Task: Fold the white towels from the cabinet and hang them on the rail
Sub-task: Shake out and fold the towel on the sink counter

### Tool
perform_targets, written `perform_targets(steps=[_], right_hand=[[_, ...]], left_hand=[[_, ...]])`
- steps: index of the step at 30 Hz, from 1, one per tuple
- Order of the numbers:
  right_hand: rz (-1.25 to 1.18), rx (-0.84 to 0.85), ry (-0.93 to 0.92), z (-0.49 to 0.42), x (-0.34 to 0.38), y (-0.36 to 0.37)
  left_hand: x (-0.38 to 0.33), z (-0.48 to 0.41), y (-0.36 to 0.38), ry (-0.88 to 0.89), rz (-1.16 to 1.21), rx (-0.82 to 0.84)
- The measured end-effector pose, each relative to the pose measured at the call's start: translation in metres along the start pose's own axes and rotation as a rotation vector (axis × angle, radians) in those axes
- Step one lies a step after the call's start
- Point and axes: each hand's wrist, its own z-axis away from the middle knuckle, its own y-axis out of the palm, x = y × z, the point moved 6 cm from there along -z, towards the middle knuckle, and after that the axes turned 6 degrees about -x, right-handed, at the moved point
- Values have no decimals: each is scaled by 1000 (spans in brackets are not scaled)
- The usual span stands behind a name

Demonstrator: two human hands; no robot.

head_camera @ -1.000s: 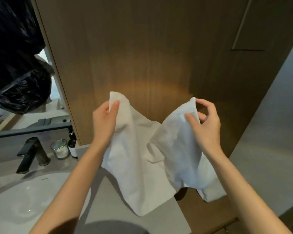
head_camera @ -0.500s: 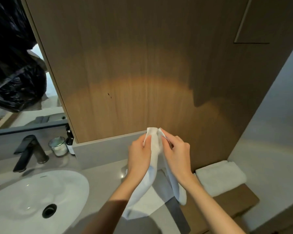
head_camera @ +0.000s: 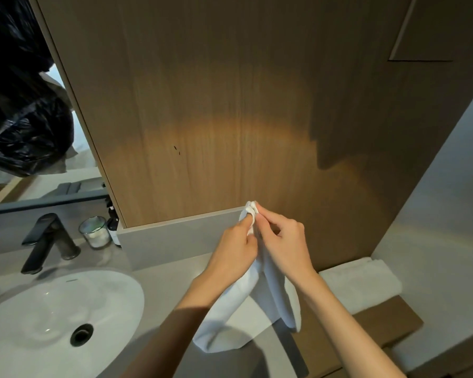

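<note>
A small white towel point(head_camera: 246, 317) hangs doubled over above the grey counter point(head_camera: 164, 290), its lower end resting on the counter's edge. My left hand point(head_camera: 236, 248) and my right hand point(head_camera: 283, 241) are pressed together, both pinching the towel's top corners point(head_camera: 251, 210) side by side in front of the wooden panel. A second white towel point(head_camera: 363, 282), folded, lies on a wooden shelf point(head_camera: 388, 323) to the right, beside my right forearm. No rail is in view.
A white basin point(head_camera: 38, 317) with a black drain sits at the lower left, a dark tap point(head_camera: 47, 238) behind it. A glass jar point(head_camera: 94, 231) and a dark bottle point(head_camera: 114, 227) stand by the mirror point(head_camera: 38, 118). A grey wall point(head_camera: 448, 200) rises at right.
My hands came down from chest height and met, bringing the towel's two spread corners together so it hangs doubled. The folded towel on the shelf came into view.
</note>
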Motion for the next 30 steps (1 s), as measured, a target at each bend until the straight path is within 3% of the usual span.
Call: perform_targets(steps=[5, 10, 13, 19, 24, 30], right_hand=[[98, 63, -57, -3, 9, -11], [75, -45, -102, -12, 15, -32], [19, -84, -97, -19, 9, -48], [75, -21, -191, -34, 9, -98], [78, -24, -221, -51, 23, -133], [-15, -100, -237, -60, 33, -163]], left_hand=[[2, 2, 6, -81, 449, 133], [-12, 1, 15, -163, 716, 164], [-21, 1, 19, -103, 678, 172], [-30, -12, 6, 243, 180, -85], [-57, -27, 8, 340, 169, -31], [-64, -4, 15, 307, 258, -95]])
